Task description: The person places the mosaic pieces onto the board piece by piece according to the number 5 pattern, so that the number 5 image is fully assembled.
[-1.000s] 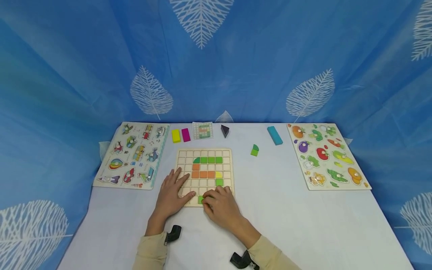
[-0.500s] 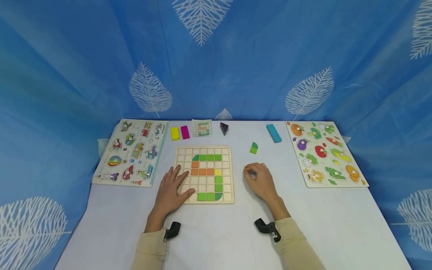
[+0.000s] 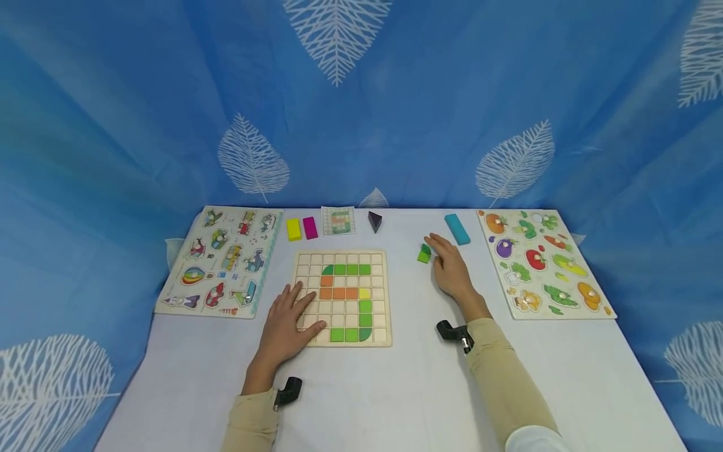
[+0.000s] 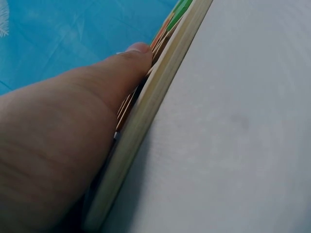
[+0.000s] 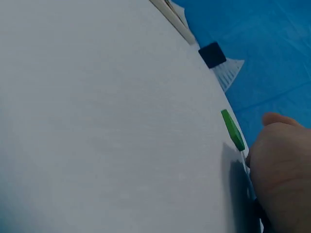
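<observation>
Right hand [image 3: 452,271] touching green piece [image 3: 424,253], left hand [image 3: 285,323] flat on grid board [image 3: 341,297] corner

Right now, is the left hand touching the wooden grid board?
Touching. The head view shows the left hand lying flat on the wooden grid board; the left wrist view confirms the contact.

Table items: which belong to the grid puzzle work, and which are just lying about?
In use: grid board under left hand; green pieces at right hand; pattern card.

Lying about: vehicle puzzle, vegetable puzzle.
</observation>
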Motion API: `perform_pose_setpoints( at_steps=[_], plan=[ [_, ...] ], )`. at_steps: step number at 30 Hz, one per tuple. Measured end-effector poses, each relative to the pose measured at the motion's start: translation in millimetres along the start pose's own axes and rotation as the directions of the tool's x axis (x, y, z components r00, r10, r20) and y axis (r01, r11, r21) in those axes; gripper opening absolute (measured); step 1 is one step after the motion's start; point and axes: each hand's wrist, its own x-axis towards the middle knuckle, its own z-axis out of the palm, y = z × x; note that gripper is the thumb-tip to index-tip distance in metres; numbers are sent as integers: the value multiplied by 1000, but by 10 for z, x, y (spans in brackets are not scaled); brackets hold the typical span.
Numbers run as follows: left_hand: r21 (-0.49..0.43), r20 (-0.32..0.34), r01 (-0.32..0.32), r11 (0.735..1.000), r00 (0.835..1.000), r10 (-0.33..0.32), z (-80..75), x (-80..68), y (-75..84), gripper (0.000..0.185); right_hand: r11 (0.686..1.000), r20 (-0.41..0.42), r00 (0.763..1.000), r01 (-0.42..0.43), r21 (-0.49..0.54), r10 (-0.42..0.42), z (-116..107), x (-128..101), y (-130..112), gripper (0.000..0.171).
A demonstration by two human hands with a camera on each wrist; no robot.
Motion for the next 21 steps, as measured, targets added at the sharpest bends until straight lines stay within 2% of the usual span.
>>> perform_pose_setpoints(
  at_steps=[4, 7, 11, 15, 21],
  plan=[
    [-5, 7, -6, 1000, 1000, 6, 12, -18, -2, 76, 989, 133, 991, 31, -148, -12, -31, 71, 51, 49],
    [-3, 2, -5, 1000, 1000, 5, 22, -21, 1, 75, 984, 156, 988, 40, -174, -12, -36, 85, 65, 42],
    [-1, -16, -6, 1000, 1000, 6, 38, -29, -3, 74, 994, 96, 994, -33, -108, 44, -8, 10, 69, 32],
    [1, -9, -10, 1000, 1000, 10, 34, -35, 0, 75, 992, 45, 992, -120, -33, 121, 4, -158, 50, 32],
    [8, -7, -18, 1000, 1000, 19, -7, 17, 15, 75, 989, -12, 989, -149, 18, 150, -32, -392, -13, 37]
  ],
)
